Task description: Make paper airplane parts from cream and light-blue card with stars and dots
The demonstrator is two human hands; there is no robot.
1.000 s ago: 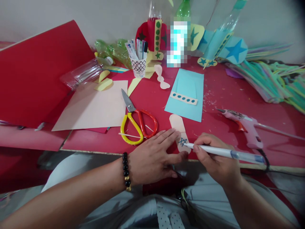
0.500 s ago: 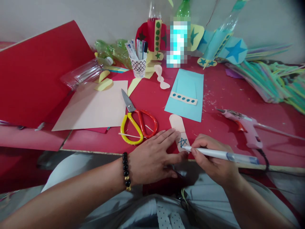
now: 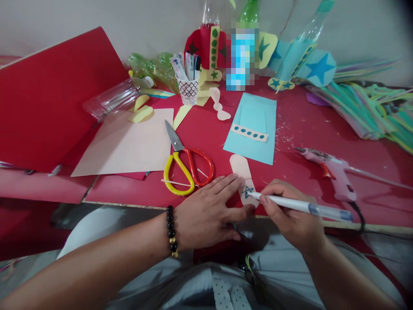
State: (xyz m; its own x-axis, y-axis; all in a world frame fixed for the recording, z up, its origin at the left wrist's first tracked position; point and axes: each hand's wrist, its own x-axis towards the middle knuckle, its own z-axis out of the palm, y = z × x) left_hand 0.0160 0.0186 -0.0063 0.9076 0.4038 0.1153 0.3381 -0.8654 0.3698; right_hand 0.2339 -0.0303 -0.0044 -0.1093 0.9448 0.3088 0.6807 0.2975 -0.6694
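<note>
Pen (image 3: 290, 203) over red tabletop (image 3: 284, 165); grey wall (image 3: 64, 17) behind

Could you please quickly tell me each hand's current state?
Left hand: open, resting on the pale, round-ended paper strip.
Right hand: closed, holding the slim white pen.

Craft workspace: red table (image 3: 200, 129), glue gun (image 3: 337, 172), scissors (image 3: 176, 144), pen cup (image 3: 188, 93).

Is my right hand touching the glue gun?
Apart. The head view shows red tabletop between the right hand and the glue gun.
</note>
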